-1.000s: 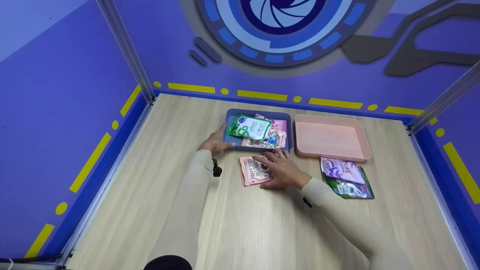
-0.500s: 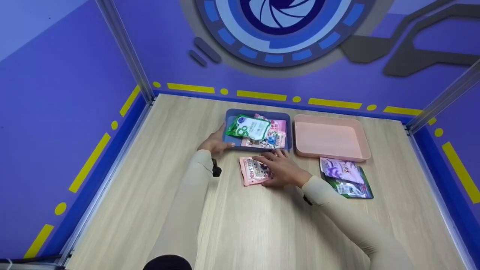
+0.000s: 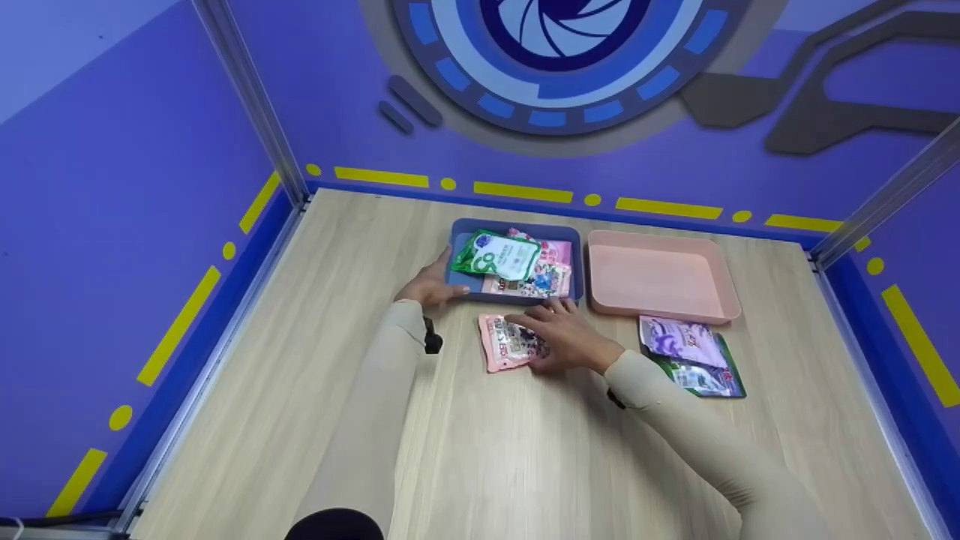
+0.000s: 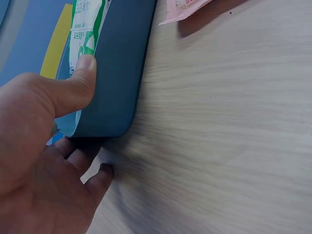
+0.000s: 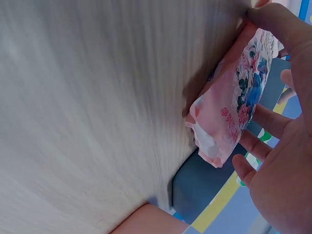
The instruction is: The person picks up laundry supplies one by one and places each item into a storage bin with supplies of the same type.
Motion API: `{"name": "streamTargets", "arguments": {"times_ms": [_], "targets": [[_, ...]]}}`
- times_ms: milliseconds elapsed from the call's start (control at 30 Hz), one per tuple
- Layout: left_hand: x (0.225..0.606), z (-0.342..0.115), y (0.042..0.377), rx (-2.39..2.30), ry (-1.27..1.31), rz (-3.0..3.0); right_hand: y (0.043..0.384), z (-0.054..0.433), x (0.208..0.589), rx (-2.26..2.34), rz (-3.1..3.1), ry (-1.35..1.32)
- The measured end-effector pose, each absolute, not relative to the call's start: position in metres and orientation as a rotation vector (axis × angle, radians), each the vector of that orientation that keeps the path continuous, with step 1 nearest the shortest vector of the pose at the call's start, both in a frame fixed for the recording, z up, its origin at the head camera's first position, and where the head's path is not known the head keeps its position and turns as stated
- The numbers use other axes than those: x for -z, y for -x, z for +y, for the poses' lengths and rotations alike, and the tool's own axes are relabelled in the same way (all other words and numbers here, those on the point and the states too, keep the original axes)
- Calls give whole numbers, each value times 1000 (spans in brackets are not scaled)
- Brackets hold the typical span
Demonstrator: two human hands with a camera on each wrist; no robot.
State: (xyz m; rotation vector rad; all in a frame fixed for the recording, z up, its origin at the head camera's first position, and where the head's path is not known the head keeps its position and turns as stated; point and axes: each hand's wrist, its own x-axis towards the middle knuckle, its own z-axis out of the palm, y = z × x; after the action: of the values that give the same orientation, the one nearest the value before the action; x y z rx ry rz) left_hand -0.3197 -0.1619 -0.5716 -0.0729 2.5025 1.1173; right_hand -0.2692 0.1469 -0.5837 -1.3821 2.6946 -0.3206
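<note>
My left hand (image 3: 431, 287) grips the left end of a blue tray (image 3: 466, 281). In the left wrist view its thumb lies along the tray's long side at the rim, with the other fingers around the end. A green-and-white pouch (image 3: 504, 256) and pink printed pouches (image 3: 553, 280) lie in that tray. Just in front of it, my right hand (image 3: 566, 339) holds a pink floral pouch (image 3: 496, 346) across its width. The right wrist view shows the thumb at one edge of this pouch (image 5: 234, 100) and the fingers at the opposite edge; its far end is partly hidden.
A pink tray (image 3: 660, 274) stands right of the blue one, nothing visible inside. Before it, a purple pouch (image 3: 682, 341) overlaps a dark green pouch (image 3: 709, 381) on the wooden table (image 3: 480, 465). Blue-purple panels (image 3: 150, 225) enclose the table's back and sides.
My right thumb has drawn in slightly toward the pink floral pouch. The left hand, the trays and the other pouches stay where they were.
</note>
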Motion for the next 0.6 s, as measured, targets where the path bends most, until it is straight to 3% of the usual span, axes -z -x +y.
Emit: {"name": "streamTargets", "arguments": {"times_ms": [600], "targets": [[570,-163,319,-1099,47,2511,270,148,587,307,2726,1410]]}}
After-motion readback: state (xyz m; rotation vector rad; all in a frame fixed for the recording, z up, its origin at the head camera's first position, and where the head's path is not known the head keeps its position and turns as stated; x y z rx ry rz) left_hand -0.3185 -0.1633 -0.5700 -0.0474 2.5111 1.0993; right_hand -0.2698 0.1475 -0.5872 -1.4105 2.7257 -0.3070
